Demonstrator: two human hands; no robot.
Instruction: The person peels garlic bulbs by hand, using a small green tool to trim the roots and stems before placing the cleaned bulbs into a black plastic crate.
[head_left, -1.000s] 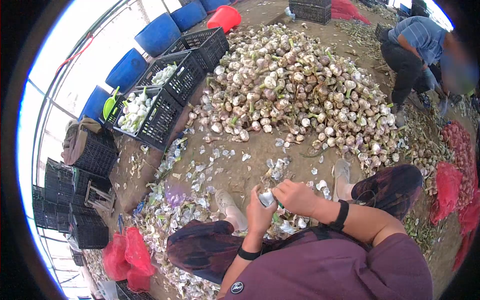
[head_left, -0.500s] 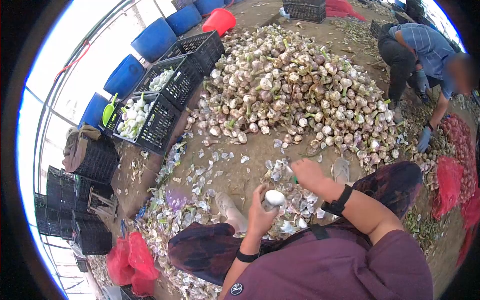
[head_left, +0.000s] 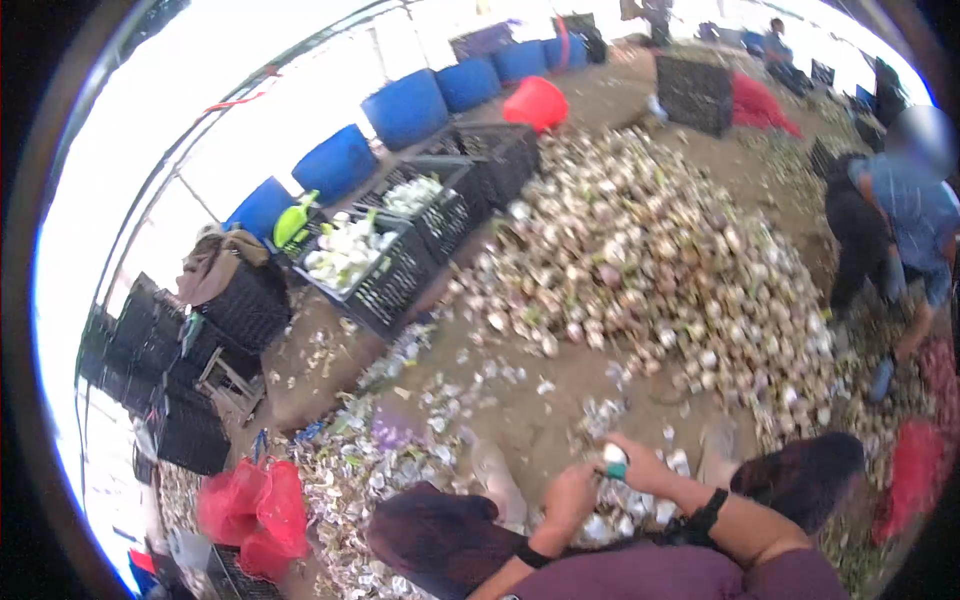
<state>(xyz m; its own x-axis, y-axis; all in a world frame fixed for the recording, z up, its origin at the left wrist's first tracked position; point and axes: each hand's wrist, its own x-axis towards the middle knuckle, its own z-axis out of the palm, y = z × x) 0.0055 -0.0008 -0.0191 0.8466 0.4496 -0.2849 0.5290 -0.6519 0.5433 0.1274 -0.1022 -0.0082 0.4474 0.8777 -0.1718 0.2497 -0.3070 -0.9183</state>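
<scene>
A white garlic bulb [head_left: 613,454] is held in the right hand [head_left: 642,468], beside a small green object [head_left: 616,470]. The left hand [head_left: 570,498] is seen curled nearby; its grip cannot be told.

A small, rounded white garlic bulb [head_left: 613,453], blurred, its surface pale and smooth-looking, sits at the fingers of the right grip [head_left: 645,470], above the littered ground. Its lower side meets a short, dark green piece [head_left: 616,469], also blurred, held in the right grip and partly hidden by it. The left grip [head_left: 570,494] is just beside both; whether it touches either is unclear. The bulb's exact tilt and the full shape of the green piece cannot be made out
</scene>
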